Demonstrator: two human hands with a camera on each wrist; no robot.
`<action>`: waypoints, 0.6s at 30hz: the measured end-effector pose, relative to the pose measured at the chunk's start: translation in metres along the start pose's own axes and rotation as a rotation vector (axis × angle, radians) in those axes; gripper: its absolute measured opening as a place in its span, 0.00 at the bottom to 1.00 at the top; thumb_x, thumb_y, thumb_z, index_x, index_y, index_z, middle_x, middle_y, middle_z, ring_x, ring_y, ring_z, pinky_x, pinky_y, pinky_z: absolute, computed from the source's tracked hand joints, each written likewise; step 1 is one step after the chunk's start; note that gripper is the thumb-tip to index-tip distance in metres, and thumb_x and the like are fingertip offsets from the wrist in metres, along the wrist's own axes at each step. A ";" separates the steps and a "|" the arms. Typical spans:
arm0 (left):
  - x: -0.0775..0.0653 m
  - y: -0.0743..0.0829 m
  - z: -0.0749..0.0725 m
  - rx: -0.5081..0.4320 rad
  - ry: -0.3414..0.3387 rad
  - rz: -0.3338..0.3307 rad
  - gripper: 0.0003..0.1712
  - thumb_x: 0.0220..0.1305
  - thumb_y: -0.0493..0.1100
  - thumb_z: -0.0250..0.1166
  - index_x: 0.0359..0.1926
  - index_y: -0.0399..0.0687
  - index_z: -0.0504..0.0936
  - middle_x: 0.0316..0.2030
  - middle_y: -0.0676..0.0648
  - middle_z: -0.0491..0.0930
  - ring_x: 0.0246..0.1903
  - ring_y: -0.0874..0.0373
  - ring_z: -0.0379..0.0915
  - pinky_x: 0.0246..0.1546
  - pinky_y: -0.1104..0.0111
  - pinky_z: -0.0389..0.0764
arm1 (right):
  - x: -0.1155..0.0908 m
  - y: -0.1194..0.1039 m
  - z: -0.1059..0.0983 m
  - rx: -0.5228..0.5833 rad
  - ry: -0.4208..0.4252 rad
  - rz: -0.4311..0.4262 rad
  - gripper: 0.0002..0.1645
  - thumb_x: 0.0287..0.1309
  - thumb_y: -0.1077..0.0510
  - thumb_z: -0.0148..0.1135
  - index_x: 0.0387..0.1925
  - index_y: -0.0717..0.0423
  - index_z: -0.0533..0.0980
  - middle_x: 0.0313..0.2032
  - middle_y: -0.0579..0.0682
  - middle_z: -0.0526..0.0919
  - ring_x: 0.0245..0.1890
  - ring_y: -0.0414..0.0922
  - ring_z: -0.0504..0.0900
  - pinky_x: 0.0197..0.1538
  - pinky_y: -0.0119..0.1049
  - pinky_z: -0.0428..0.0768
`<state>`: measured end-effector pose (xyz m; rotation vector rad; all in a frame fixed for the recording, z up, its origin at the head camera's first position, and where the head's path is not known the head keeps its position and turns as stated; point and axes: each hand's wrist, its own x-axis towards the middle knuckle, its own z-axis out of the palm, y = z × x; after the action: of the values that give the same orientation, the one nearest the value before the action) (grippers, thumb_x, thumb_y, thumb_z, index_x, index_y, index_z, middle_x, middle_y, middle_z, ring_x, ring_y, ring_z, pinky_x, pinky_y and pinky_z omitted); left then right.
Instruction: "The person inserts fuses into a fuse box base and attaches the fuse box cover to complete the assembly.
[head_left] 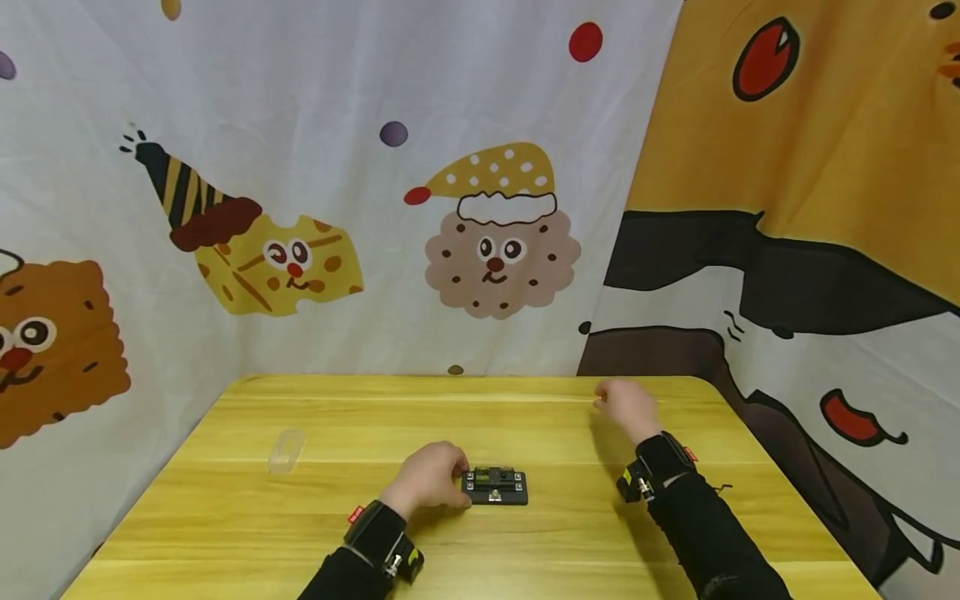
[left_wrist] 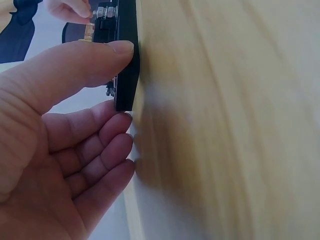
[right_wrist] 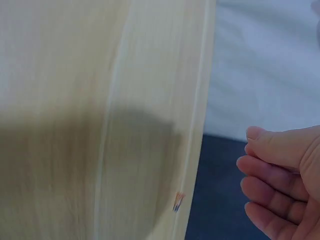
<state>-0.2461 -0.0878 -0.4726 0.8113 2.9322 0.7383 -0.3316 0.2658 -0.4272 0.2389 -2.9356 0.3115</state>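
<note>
A small black circuit module (head_left: 495, 487) with metal terminals and a yellow-green part lies on the wooden table in front of me. At its left end, my left hand (head_left: 429, 477) pinches the base between thumb and fingers. The left wrist view shows the thumb (left_wrist: 112, 57) pressed on the edge of the black base (left_wrist: 128, 75), the other fingers curled below. My right hand (head_left: 628, 408) hovers near the far edge of the table, its fingers loosely curled with nothing visible between them. A tiny reddish and dark piece (right_wrist: 178, 201) shows at the table edge beside that hand.
A clear plastic piece (head_left: 287, 451) lies on the left part of the wooden table (head_left: 225, 525). Printed cloth (head_left: 360, 350) hangs right behind the table's far edge and along its sides. Each wrist carries a black strap with a camera.
</note>
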 end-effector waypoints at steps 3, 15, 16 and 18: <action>0.000 0.000 0.000 0.001 0.001 -0.005 0.24 0.40 0.50 0.82 0.38 0.46 0.85 0.32 0.54 0.78 0.32 0.62 0.71 0.36 0.66 0.77 | 0.006 0.009 0.001 -0.004 0.009 0.027 0.04 0.58 0.60 0.69 0.35 0.56 0.84 0.35 0.55 0.85 0.34 0.53 0.82 0.35 0.51 0.80; 0.000 -0.002 0.001 0.008 0.002 0.006 0.24 0.41 0.51 0.81 0.39 0.46 0.85 0.33 0.55 0.78 0.32 0.63 0.71 0.36 0.67 0.77 | 0.017 0.035 0.013 0.019 -0.030 0.222 0.10 0.60 0.59 0.63 0.24 0.55 0.79 0.26 0.53 0.79 0.27 0.51 0.75 0.28 0.46 0.72; 0.000 -0.002 0.001 0.008 0.001 0.005 0.24 0.42 0.51 0.81 0.39 0.47 0.85 0.33 0.55 0.78 0.32 0.63 0.71 0.36 0.68 0.77 | 0.017 0.036 0.013 0.020 -0.030 0.230 0.09 0.60 0.58 0.63 0.24 0.55 0.79 0.27 0.54 0.80 0.27 0.51 0.76 0.28 0.47 0.73; 0.000 -0.002 0.001 0.011 0.002 0.006 0.24 0.42 0.50 0.81 0.40 0.46 0.85 0.33 0.56 0.77 0.32 0.64 0.71 0.36 0.68 0.77 | 0.017 0.038 0.015 0.021 -0.032 0.243 0.10 0.60 0.58 0.64 0.24 0.55 0.79 0.26 0.54 0.80 0.27 0.51 0.76 0.28 0.48 0.74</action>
<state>-0.2466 -0.0890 -0.4739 0.8204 2.9393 0.7244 -0.3574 0.2968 -0.4457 -0.1126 -2.9960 0.3754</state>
